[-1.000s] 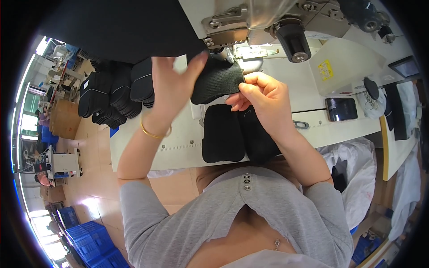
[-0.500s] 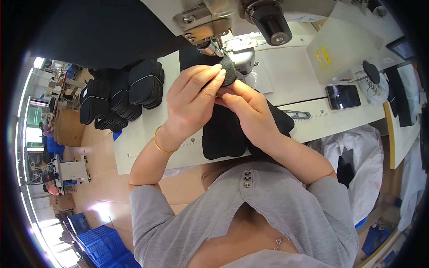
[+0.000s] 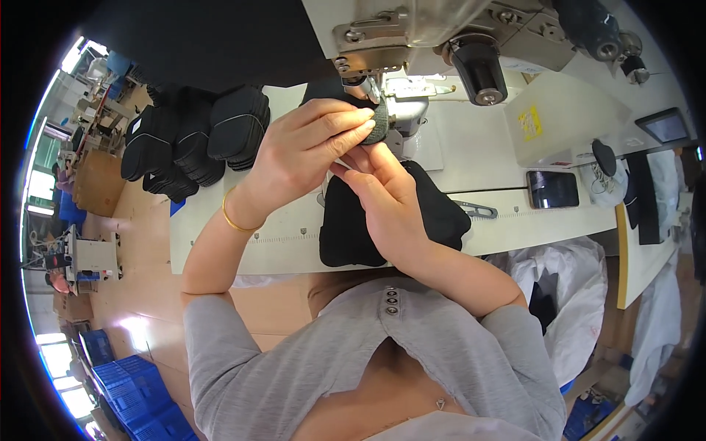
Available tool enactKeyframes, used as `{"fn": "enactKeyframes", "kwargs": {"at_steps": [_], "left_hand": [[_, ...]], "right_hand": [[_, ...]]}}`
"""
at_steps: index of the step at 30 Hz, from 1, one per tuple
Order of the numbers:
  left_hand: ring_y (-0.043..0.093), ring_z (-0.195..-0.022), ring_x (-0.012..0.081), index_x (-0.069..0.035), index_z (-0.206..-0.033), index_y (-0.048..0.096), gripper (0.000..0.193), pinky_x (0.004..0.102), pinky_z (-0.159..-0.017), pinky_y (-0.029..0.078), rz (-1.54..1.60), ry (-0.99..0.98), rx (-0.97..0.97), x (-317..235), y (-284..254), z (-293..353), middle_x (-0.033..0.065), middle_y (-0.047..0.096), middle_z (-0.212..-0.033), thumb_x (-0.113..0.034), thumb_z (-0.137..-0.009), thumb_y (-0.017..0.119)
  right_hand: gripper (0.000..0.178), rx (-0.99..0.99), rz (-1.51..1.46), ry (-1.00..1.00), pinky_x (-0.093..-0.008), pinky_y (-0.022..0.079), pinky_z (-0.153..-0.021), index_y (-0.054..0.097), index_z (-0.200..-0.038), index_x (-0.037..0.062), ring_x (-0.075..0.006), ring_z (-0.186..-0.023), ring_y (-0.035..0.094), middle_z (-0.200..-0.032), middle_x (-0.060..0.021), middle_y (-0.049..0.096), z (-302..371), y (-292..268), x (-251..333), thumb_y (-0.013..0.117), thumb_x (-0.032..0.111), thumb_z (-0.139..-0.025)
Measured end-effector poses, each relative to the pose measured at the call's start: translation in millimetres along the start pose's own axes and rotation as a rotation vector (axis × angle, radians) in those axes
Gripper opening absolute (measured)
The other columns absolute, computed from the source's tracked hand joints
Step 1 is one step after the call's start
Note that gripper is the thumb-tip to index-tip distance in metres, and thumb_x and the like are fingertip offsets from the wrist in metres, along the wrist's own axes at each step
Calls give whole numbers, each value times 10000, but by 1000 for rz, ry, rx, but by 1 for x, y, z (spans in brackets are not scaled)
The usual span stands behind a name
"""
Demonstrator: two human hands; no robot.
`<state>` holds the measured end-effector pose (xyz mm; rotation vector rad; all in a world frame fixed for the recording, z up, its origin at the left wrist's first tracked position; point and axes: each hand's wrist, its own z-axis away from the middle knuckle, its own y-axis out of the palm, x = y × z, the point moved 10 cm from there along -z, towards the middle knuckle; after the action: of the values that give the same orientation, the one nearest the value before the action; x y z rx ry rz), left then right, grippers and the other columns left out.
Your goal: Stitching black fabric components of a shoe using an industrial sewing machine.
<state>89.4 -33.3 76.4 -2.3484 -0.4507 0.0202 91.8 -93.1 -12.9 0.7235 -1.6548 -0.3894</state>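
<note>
My left hand (image 3: 301,151) is closed, thumb and fingers pinched on the edge of a dark textured fabric piece (image 3: 379,125) just below the presser foot (image 3: 373,92) of a sewing machine (image 3: 390,59). Close beneath it, my right hand (image 3: 390,202) also pinches the piece's lower edge, its thumb and fingertips near the left fingers. Exactly where the fingertips grip is partly hidden. Black fabric pieces (image 3: 353,228) lie on the white table (image 3: 287,246) under and beside my right hand.
Banded stacks of black pieces (image 3: 239,125) stand on the left. A small grey tool (image 3: 476,210), maybe thread snips, and a phone (image 3: 553,189) lie to the right. A white bag (image 3: 566,294) hangs below the table edge; blue crates (image 3: 143,397) stand on the floor.
The whole view has shifted, with the machine now farther right in the picture. My right hand has moved left toward my left hand; both still pinch the dark piece.
</note>
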Motion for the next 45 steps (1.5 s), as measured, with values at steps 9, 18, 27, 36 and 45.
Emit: {"fn": "enactKeyframes", "kwargs": {"at_steps": [9, 18, 27, 36, 45], "left_hand": [[673, -936, 240, 7, -981, 711, 373, 306, -700, 597, -46, 1, -32, 9, 5, 1, 84, 692, -1000, -4, -608, 703], [666, -942, 233, 5, -995, 717, 384, 313, -722, 590, -167, -16, -69, 10, 8, 1, 75, 688, -1022, -36, -613, 701], [610, -827, 213, 38, -975, 689, 367, 309, -654, 539, -306, -105, 9, -4, 15, -8, 87, 660, -947, -82, -628, 673], [574, -804, 204, 45, -964, 677, 334, 304, -658, 519, -316, -98, 11, -8, 15, -14, 76, 626, -894, -73, -652, 666], [561, -800, 215, 35, -907, 651, 234, 316, -633, 520, -312, -204, 68, -3, 18, -19, 71, 565, -834, -44, -687, 654]], "right_hand": [[463, 19, 39, -18, -345, 383, -1115, 405, -1390, -69, -133, -1229, 504, -1337, -103, 533, -11, -4, 0, 419, -37, -928], [440, 11, -8, -28, -254, 405, -1021, 443, -1370, -58, -111, -1197, 511, -1312, -88, 553, -18, -5, -2, 457, -21, -932], [428, 2, -17, 54, -220, 417, -923, 452, -1351, -71, -81, -1076, 517, -1203, -63, 572, -15, -11, -2, 415, -49, -926], [412, 9, 31, 57, -242, 433, -962, 478, -1361, -37, -79, -1080, 530, -1192, -45, 553, -14, -14, -3, 414, 7, -957], [391, 1, 39, 49, -255, 432, -996, 492, -1345, -37, -91, -1108, 542, -1219, -55, 563, -15, -17, -3, 401, 14, -968]]}}
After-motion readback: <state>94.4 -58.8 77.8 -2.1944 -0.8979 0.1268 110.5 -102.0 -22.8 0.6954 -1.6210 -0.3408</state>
